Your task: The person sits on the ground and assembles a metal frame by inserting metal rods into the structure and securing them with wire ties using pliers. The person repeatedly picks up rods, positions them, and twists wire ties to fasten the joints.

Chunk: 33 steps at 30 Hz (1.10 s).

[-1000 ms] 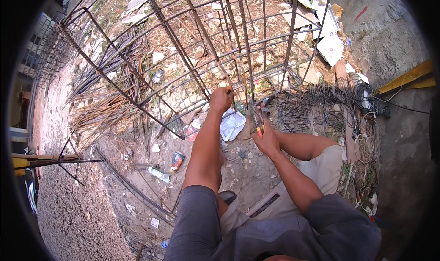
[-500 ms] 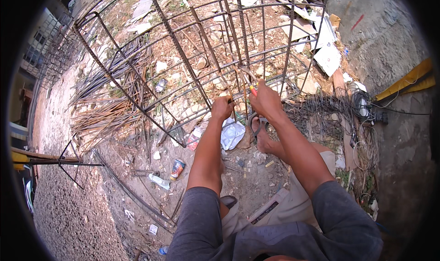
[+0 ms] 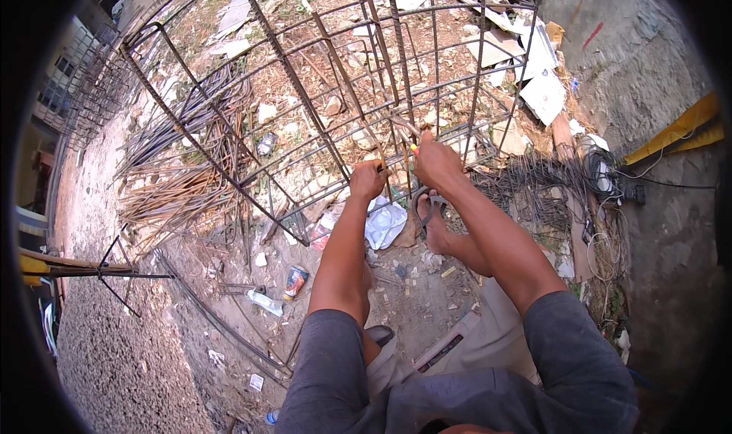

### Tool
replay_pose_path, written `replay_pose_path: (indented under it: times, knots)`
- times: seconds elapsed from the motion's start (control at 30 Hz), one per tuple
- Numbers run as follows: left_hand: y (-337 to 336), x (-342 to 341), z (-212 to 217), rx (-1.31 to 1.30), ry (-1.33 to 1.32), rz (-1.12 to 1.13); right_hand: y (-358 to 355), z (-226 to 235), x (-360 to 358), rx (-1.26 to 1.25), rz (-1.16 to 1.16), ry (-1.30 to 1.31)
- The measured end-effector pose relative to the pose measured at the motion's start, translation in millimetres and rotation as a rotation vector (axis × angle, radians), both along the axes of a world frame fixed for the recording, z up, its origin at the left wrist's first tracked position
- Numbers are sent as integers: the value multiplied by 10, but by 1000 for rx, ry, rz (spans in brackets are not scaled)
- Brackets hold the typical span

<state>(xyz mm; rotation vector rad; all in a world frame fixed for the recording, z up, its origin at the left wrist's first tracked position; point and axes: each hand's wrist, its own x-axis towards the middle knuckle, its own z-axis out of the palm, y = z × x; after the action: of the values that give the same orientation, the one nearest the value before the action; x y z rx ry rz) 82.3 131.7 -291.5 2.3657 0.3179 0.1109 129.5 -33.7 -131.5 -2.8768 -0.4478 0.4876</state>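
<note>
A cage of steel rebar (image 3: 295, 83) with thinner crossbars stands in front of me. My right hand (image 3: 438, 164) is wrapped round the red and yellow handles of pincers (image 3: 407, 126), whose metal head reaches in among the bars. Beside it, to the left, my left hand (image 3: 367, 181) is closed at the lower end of a rusty bent bar (image 3: 371, 134), close to the cage's near crossbar. Its fingers appear to grip that bar, though they hide part of it. What the pincers' jaws bite on is too small to make out.
A pile of loose rods (image 3: 191, 136) lies at left, beyond the near bars. Crumpled white plastic (image 3: 386, 224) and a packet (image 3: 296, 281) litter the ground. My sandalled foot (image 3: 433, 220) is close under the cage. Tangled wire (image 3: 526, 194) and broken boards (image 3: 543, 94) are at right.
My right hand has shifted slightly up and left with the pincers, and their handles have turned a little. My left hand stays almost where it was.
</note>
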Motion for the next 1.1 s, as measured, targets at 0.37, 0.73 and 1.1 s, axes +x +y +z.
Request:
replay_pose_path:
  times: [0.37, 0.73, 1.1]
  knots:
    - [67, -32, -30, 32, 92, -2, -27, 151, 71, -2, 145, -21]
    - [-263, 93, 199, -37, 57, 4, -1086, -1398, -134, 455, 138, 182]
    - [-105, 39, 89, -21, 77, 54, -678, -1524, -398, 1252, -745, 1426]
